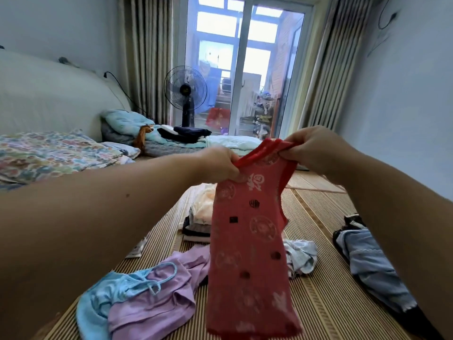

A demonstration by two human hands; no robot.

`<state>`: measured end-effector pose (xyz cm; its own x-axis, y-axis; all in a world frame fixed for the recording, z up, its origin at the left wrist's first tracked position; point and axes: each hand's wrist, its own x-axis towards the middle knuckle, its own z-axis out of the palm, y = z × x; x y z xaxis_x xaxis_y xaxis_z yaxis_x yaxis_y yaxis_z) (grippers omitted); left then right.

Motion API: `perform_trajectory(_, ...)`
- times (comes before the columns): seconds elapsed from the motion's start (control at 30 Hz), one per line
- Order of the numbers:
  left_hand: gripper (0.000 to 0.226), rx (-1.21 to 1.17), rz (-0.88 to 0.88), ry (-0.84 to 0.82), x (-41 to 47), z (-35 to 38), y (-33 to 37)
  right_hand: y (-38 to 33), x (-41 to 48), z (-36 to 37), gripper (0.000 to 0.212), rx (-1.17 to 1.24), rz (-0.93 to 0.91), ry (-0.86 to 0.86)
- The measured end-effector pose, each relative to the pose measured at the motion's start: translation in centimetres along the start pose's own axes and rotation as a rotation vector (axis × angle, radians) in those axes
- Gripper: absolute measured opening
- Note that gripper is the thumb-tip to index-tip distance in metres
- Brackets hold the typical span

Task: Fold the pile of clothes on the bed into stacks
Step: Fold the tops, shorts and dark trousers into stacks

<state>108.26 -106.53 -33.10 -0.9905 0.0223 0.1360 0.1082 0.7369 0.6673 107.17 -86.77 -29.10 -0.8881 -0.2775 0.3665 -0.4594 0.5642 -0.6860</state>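
Note:
A red patterned garment [247,244] hangs lengthwise in the air over the bed. My left hand [218,164] grips its top edge on the left, and my right hand [311,148] grips the same edge on the right. Below it on the bamboo mat [316,303] lie loose clothes: a purple garment [157,305] with a light blue strappy top [103,298] on it, and a crumpled pale blue piece [301,256]. A folded stack [198,219] of pale and dark clothes sits behind the red garment, partly hidden by it.
A blue and dark garment heap [367,263] lies at the right edge of the mat. A floral quilt [49,153], pillows and folded bedding [186,134] are at the far end. A standing fan [185,94] is in front of the glass door.

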Motion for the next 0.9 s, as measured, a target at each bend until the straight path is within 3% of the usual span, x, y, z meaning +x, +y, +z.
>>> perform_trajectory(0.13,0.015,0.209,0.085,0.245,2.8,-0.2,2.0,0.5,2.4,-0.4,0.014,0.125,-0.022,0.107)
perform_trajectory(0.23,0.016,0.221,0.153,0.312,3.5,-0.6,2.6,0.5,2.6,-1.1,0.010,0.208,-0.108,0.162)
perform_trajectory(0.33,0.010,0.317,0.207,0.328,2.2,0.1,1.6,1.2,0.9,-1.1,0.008,0.187,-0.123,0.075)
perform_trajectory(0.5,0.002,0.366,0.214,0.207,-2.6,5.1,-3.7,4.6,-4.8,1.8,0.013,0.033,-0.034,-0.173)
perform_trajectory(0.67,0.019,0.429,0.174,-0.080,-8.5,12.6,-10.0,9.9,-11.8,7.2,0.010,-0.048,0.166,-0.508)
perform_trajectory(0.77,0.013,0.454,0.121,-0.223,-11.9,16.4,-12.9,12.7,-15.1,10.0,0.018,0.031,0.311,-0.623)
perform_trajectory(0.9,0.017,0.310,0.141,-0.395,-14.9,18.5,-14.9,15.4,-17.2,11.2,0.015,0.187,0.464,-0.792)
